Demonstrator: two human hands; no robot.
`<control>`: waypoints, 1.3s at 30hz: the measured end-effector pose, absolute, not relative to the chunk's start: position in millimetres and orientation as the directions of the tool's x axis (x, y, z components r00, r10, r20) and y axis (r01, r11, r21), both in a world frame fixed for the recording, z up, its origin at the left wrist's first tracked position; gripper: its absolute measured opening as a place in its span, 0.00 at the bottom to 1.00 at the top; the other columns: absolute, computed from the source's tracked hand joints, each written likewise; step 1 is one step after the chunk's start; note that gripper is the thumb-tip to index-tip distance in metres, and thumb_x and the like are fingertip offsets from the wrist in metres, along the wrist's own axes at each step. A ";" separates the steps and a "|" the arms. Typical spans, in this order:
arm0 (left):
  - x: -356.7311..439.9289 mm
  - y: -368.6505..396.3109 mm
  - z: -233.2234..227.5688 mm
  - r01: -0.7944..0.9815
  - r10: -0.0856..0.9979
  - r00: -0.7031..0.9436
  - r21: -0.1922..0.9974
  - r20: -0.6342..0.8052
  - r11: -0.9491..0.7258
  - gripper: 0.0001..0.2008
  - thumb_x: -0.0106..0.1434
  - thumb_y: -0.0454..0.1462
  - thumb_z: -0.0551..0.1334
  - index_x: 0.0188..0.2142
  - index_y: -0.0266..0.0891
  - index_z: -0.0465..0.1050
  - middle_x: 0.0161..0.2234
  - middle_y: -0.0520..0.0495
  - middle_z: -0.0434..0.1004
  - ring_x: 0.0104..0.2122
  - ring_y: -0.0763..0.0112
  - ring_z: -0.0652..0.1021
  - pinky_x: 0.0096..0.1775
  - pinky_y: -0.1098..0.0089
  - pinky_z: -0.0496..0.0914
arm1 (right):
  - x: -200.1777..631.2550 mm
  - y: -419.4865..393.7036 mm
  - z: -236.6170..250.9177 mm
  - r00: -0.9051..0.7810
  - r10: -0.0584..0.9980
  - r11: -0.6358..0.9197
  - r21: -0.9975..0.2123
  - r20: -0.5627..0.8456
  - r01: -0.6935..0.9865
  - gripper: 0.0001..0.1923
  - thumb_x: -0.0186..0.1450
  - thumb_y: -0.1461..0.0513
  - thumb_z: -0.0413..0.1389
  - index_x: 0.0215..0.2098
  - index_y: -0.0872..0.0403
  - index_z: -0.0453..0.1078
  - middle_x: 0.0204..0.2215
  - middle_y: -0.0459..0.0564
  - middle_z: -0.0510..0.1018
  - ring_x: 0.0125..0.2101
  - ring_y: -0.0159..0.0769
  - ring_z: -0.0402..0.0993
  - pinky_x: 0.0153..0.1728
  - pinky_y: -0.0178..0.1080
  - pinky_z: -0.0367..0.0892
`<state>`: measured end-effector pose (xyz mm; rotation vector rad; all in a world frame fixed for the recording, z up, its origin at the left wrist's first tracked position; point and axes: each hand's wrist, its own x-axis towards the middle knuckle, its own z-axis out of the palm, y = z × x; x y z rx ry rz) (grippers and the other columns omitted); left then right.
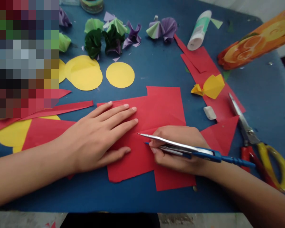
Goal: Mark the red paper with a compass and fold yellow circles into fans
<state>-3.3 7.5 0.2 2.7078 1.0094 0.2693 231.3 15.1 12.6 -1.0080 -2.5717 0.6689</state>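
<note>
Your left hand [97, 139] lies flat, fingers spread and released, pressing down on the large red sheet of paper [144, 133] in the middle of the blue desk [156, 69]. Nothing is grasped in it; the palm and fingertips simply touch the sheet. Your right hand [180, 148] rests on the same sheet just beside the left, its grip clenched around a blue-and-silver compass [192, 150], whose two points touch the paper close to your left thumb.

Beyond your hands you have two full yellow paper circles [120, 75], with another partly hidden at the left. A long red paper strip [61, 109] lies to the left of the sheet. At the far edge sits a cluster of folded paper fans in green and purple [114, 34]. One white glue tube [199, 30] lies on its side at the upper right, near one orange printed packet [256, 39]. One folded yellow paper piece [210, 87] rests on red offcuts, one small white eraser [209, 113] lies beside them, and one pair of yellow-and-red-handled scissors [258, 142] lies to your right.
</note>
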 end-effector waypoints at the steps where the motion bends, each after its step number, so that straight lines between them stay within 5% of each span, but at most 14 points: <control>1: -3.0 7.2 0.4 0.618 0.663 0.743 0.287 0.090 -0.732 0.24 0.67 0.44 0.51 0.59 0.35 0.61 0.63 0.40 0.56 0.62 0.57 0.59 0.62 0.53 0.52 | 230.9 14.9 14.2 -0.706 0.703 0.639 -0.515 0.089 0.571 0.08 0.55 0.68 0.48 0.21 0.52 0.63 0.19 0.43 0.73 0.21 0.29 0.69 0.22 0.32 0.62; 28: -0.9 4.4 4.0 0.636 0.678 0.731 0.280 0.077 -0.719 0.24 0.67 0.44 0.51 0.58 0.34 0.61 0.63 0.41 0.57 0.62 0.58 0.59 0.62 0.54 0.52 | 225.7 13.6 14.2 -0.707 0.701 0.682 -0.372 0.090 0.629 0.12 0.56 0.67 0.47 0.18 0.52 0.66 0.16 0.44 0.73 0.20 0.31 0.71 0.21 0.32 0.61; 39: -2.7 6.2 0.8 0.617 0.658 0.747 0.268 0.096 -0.740 0.24 0.67 0.44 0.51 0.58 0.33 0.60 0.63 0.40 0.57 0.62 0.58 0.59 0.62 0.54 0.53 | 229.2 13.2 13.4 -0.718 0.685 0.690 -0.427 0.124 0.584 0.11 0.57 0.67 0.47 0.20 0.53 0.66 0.18 0.44 0.75 0.20 0.30 0.70 0.22 0.32 0.61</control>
